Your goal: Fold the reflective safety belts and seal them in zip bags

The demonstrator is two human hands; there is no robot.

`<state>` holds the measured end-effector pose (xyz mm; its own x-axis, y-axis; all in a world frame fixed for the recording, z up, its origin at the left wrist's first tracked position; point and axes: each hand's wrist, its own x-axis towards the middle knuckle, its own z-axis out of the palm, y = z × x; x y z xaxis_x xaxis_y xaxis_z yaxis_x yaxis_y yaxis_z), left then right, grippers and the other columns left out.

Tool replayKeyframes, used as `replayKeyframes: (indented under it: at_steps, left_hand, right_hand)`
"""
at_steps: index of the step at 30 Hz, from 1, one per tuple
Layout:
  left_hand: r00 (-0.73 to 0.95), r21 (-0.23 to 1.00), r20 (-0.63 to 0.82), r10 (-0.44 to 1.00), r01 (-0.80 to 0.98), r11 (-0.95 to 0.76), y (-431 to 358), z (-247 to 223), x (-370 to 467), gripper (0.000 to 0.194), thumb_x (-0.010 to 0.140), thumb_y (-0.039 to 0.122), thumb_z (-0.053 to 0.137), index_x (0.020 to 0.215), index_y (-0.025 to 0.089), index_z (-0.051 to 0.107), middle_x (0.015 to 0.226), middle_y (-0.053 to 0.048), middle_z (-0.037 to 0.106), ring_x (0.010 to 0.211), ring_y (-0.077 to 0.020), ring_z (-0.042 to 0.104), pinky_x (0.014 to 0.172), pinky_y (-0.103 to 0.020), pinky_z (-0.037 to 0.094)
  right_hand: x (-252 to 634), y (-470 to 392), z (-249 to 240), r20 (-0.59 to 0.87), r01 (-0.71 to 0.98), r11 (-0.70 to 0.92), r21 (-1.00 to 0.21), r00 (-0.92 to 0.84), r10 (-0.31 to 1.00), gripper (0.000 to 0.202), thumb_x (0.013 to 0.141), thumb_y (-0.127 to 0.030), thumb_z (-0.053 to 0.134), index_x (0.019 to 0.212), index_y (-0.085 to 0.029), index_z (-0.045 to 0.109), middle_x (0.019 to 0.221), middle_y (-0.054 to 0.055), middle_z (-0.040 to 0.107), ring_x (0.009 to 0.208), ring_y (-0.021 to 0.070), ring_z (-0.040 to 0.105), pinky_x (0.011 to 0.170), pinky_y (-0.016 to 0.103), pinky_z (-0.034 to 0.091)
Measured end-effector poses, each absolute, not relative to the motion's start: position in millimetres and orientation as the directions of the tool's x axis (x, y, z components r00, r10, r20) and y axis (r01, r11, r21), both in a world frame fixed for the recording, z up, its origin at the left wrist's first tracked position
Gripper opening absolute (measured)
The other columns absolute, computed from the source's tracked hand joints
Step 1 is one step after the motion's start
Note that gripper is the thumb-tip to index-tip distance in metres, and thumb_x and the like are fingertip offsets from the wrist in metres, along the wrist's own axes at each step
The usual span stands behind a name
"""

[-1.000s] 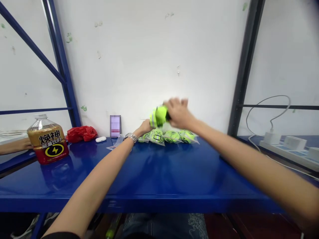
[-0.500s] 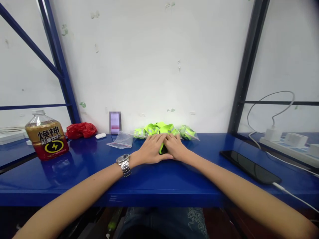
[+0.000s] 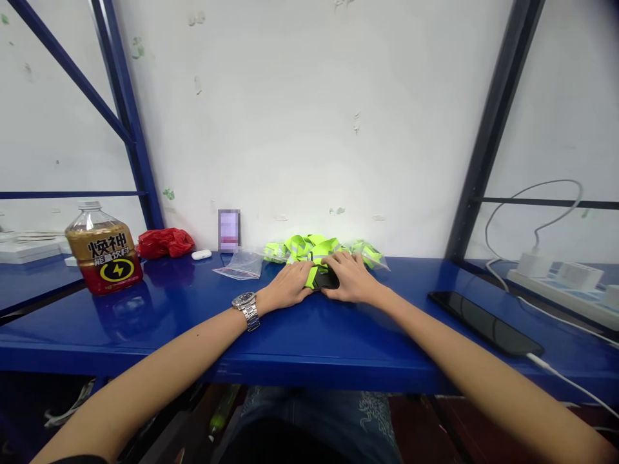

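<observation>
In the head view, neon-yellow reflective straps lie heaped at the back middle of the blue table. My left hand, with a steel watch on its wrist, is closed on a yellow strap at the heap's front; its fingertips are partly hidden. A flat black piece, perhaps a buckle, sits between the hands with the strap against it. Curled over its right side is my right hand, thumb at the lower edge and fingers on top.
Left of the heap are a clear zip bag, an upright phone, a white case, a red plastic bag and a drink bottle. A black phone on a cable and a power strip are at right.
My hands have drawn slightly apart, with the right shifting rightward, and more of the black piece shows between them. The camera view has tilted a little.
</observation>
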<state>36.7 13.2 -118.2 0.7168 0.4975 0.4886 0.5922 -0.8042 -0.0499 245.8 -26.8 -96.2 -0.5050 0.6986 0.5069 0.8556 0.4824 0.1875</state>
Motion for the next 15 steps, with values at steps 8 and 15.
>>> replayKeyframes:
  at_steps: [8, 15]
  left_hand:
    - [0.678, -0.053, 0.563, 0.472, 0.6, -0.798, 10.6, -121.2, 35.9, 0.043, 0.087, 0.029, 0.055, 0.124, 0.015, 0.039, 0.12, -0.016, 0.055, 0.112, -0.0299, 0.054, 0.094, -0.045, 0.044]
    - [0.681, -0.14, 0.573, 0.455, 0.628, -0.765, 7.6, -119.8, 36.3, 0.045, 0.088, 0.028, 0.055, 0.126, 0.013, 0.037, 0.122, -0.016, 0.055, 0.111, -0.0297, 0.054, 0.09, -0.043, 0.046]
  right_hand:
    - [247.3, -26.9, -96.9, 0.568, 0.773, 0.585, 0.247, -0.604, 0.559, 0.031, 0.081, -0.036, 0.057, 0.107, -0.019, 0.057, 0.115, 0.014, 0.056, 0.107, 0.0304, 0.046, 0.088, 0.043, 0.032]
    - [246.4, -20.9, -102.9, 0.603, 0.716, 0.658, 0.234, -0.638, 0.479, 0.032, 0.081, -0.032, 0.057, 0.109, -0.018, 0.057, 0.114, 0.013, 0.058, 0.106, 0.0295, 0.049, 0.089, 0.043, 0.035]
